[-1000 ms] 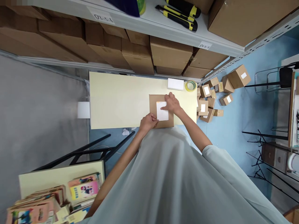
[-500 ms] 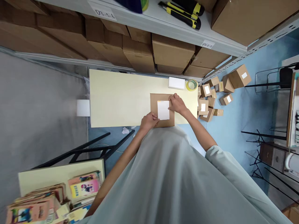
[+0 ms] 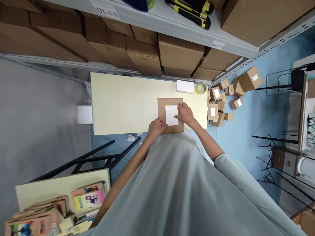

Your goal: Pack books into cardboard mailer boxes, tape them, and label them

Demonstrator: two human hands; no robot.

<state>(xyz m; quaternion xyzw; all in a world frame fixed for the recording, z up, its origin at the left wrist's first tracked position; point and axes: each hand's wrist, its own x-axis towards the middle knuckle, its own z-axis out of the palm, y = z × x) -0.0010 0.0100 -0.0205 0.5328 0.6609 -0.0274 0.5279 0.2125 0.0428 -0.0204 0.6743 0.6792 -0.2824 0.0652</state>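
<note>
- Pos.: carton [image 3: 161, 106], brown, sat on bench [image 3: 123, 105] at front edge, R of mid, well apart from bench's L edge; white label [image 3: 170, 115] lay on its top face, approx. central.
- L hand [image 3: 157, 127]: fingers curled in, thumb against index, at label's front L corner. Couldn't tell if corner was pinched or only pressed.
- R hand [image 3: 186, 114]: thumb apart from other fingers & over label's R side; the rest bent over carton top nr. its R edge. Nothing seen clasped betw. them.
- Handling (est.): label prob. thin, v. light, floppy; might crease or tear if tugged. Best hold = opp. edges, flat fingertips. Carton prob. fairly light, stiff, matte so low slip; could dent if pressed hard. Best hold = two opp. sides, clear of label. Contents unk., so wt. a guess.
- Nearby: white box [image 3: 185, 86] at bench's rear edge; tape roll [image 3: 196, 89] just beside it, nr. rear R corner.
- Hidden: carton's sides not seen, depth unk.; its front edge met shirt [image 3: 177, 170], hard to make out. Label print too small to read, bar orange strip at rear L corner.
- Cut off: dark-blue item [image 3: 137, 4] on shelf [image 3: 157, 21], top of view; ID unk.
</note>
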